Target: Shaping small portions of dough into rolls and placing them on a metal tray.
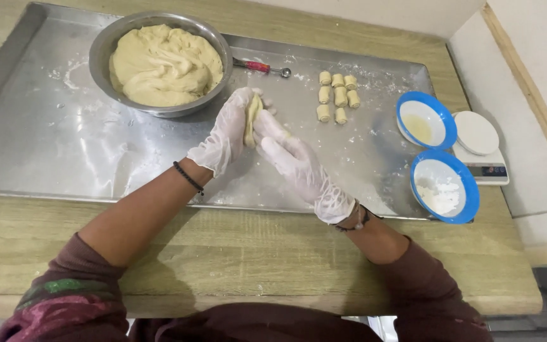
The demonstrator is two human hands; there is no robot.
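On the counter [254, 253], the steel tray [45, 145] carries a bowl [102, 47] still heaped with dough [163, 63]. Seven small rolls [337, 96] lie finished. Left hand [226, 132] and right hand [292, 161], gloved, press one dough piece [252, 117] between them.

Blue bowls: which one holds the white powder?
The nearer blue bowl, beside the scale, holds white powder. The farther blue bowl holds a pale yellowish liquid instead.

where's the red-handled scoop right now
In the head view the scoop lies on the metal tray, just right of the dough bowl and left of the rolled dough pieces.
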